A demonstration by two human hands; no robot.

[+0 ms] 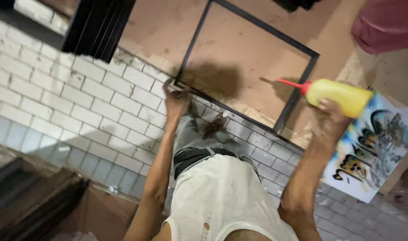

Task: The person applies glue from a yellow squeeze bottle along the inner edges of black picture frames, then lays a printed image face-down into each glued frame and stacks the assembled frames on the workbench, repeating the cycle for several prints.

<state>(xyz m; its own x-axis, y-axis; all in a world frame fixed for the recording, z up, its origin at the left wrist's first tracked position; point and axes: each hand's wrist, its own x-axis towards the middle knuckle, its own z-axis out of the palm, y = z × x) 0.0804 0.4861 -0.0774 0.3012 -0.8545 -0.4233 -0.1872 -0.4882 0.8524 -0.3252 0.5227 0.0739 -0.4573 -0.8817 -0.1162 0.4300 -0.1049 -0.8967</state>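
While right hand (pixel 331 117) grips yellow glue bottle (pixel 340 96), left hand (pixel 176 97) pinches black frame (pixel 253 67) corner.

a black square frame (pixel 251 67) lies flat on brown board; yellow red-nozzled bottle (pixel 340 94), seemingly glue, points toward it.

A yellow squeeze bottle (pixel 340 96) with a red nozzle sits at right, above a rectangular print (pixel 376 149) with black, yellow and blue swirls on white.
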